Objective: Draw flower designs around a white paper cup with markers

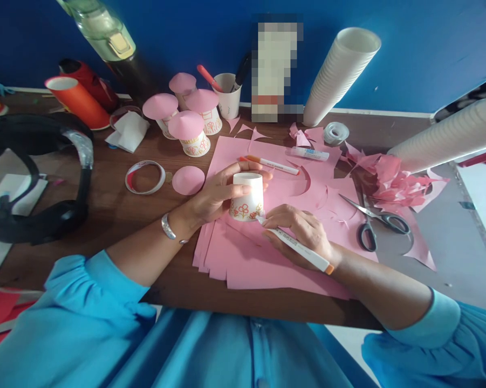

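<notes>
My left hand (222, 191) is closed around a white paper cup (248, 196), which stands upside down over the pink sheets. Red and yellow-orange flowers run along the cup's lower band. In my right hand (299, 231) is a white marker (301, 250) with an orange end, its tip at the cup's lower right edge. Behind the cup lie another white marker (281, 165) and an orange one (251, 159). Several finished-looking cups with pink cone roofs (186, 125) stand at the back left. A loose pink paper cone (188, 180) rests left of my left hand.
Pink sheets (243, 258) cover the middle of the table. Scissors (372, 215) lie open at right by crumpled pink scraps (404, 183). Tall cup stacks (340, 75), a glue stick (311, 154), a tape roll (145, 178), a bottle (105, 32) and a black headset-like frame (36, 226) surround them.
</notes>
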{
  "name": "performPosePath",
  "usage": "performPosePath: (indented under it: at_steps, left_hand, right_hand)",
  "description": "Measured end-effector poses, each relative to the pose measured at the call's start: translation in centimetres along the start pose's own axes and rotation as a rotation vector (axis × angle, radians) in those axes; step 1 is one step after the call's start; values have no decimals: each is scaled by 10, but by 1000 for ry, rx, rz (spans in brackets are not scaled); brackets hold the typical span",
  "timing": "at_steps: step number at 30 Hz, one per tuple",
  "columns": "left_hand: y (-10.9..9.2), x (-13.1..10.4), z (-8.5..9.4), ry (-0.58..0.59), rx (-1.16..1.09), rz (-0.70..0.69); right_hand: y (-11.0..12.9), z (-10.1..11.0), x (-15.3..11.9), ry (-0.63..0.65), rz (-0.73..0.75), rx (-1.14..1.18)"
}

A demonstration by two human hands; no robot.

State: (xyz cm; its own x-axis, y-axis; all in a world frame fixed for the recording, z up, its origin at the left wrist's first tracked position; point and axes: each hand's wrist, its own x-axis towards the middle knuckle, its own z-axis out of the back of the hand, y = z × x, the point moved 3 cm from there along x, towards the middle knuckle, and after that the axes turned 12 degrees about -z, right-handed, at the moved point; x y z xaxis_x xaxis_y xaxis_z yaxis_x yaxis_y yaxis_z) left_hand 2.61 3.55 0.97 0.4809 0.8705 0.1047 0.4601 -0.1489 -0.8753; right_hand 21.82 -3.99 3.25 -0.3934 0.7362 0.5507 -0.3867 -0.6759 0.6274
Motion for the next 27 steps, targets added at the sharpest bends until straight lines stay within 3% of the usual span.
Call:
performPosePath:
  at_steps: [13, 27]
  left_hand:
    - [5, -3, 4, 23, -8, -7]
    - [-3, -2, -4, 17, 55, -13]
  right_hand:
    - [0, -1, 1, -3, 21, 13]
    - [0, -1, 1, 2, 9, -37]
